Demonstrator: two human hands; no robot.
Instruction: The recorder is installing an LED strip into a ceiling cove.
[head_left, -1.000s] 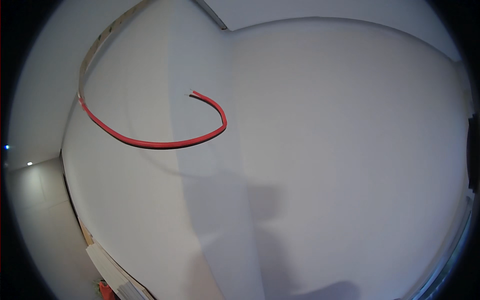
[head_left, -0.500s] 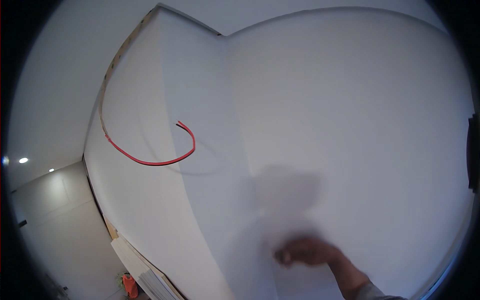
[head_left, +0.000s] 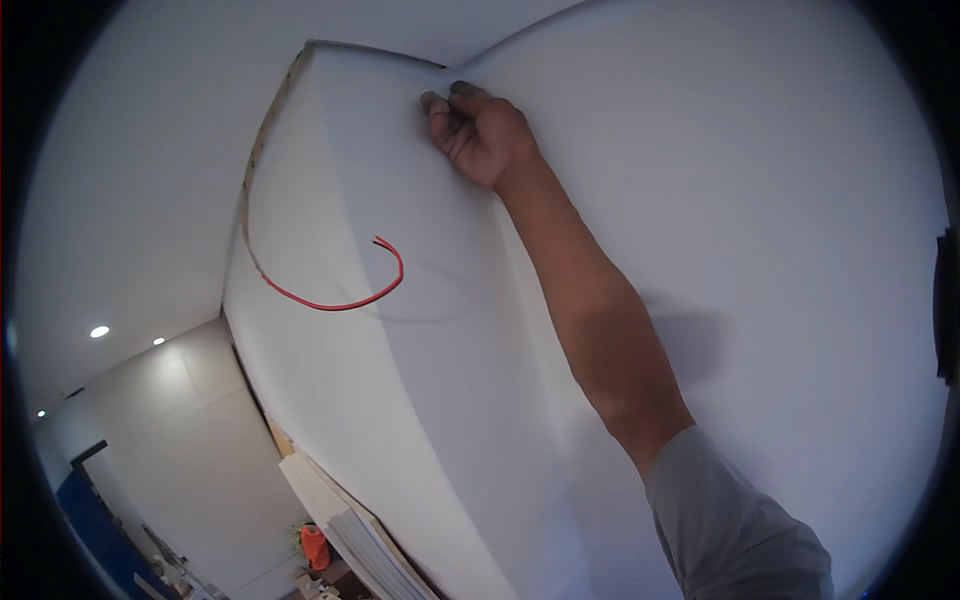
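Note:
My right hand (head_left: 480, 135) reaches up on a long bare forearm with a grey sleeve (head_left: 740, 530) at the lower right. Its fingers are curled shut and press against a white wall panel (head_left: 400, 420), just below the panel's top corner (head_left: 370, 55). Nothing shows inside the fist. A thin red wire (head_left: 345, 300) comes out of the panel's left edge and curls up in an open loop, well below and left of the hand. My left hand is out of view.
A second white wall (head_left: 780, 200) meets the panel beside my arm. Below are stacked white boards (head_left: 350, 520), an orange object (head_left: 314, 547) on the floor, a blue surface (head_left: 100, 520), and ceiling spotlights (head_left: 98, 331) at left. A dark object (head_left: 945, 310) sits at the right rim.
My right hand rose from the lower part of the wall to the panel's top corner, with the arm now stretched out. The view shifted, so the red wire sits lower and further left.

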